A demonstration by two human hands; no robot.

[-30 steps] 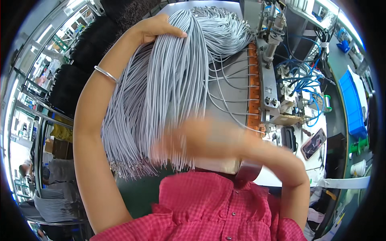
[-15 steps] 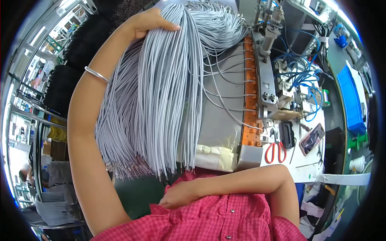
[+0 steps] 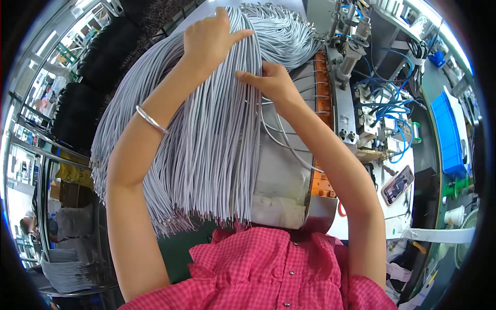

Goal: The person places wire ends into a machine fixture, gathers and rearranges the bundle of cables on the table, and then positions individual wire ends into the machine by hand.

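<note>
A thick hank of long grey cables (image 3: 206,150) hangs down in front of me, its lower ends fanned out with small tips. My left hand (image 3: 209,41) lies on top of the hank, its thumb stretched to the right and a finger pointing up, spread apart. Just below and to the right, my right hand (image 3: 274,85) grips the hank's right edge, with the thumb in front and the other fingers partly hidden behind the cables. Several single cables run rightward from behind the hank to an orange slotted strip (image 3: 321,93).
More coiled grey cables (image 3: 284,31) lie behind. On the right stand a metal fixture with cylinders (image 3: 351,57) and blue tubing (image 3: 390,103). A phone (image 3: 398,185) rests on the white surface; a blue bin (image 3: 450,134) is farther right. Black bundles (image 3: 82,116) hang at left.
My right hand has risen from my lap to the hank's right edge. My left hand has shifted slightly right and loosened its grasp. The cables have spread out leftward.
</note>
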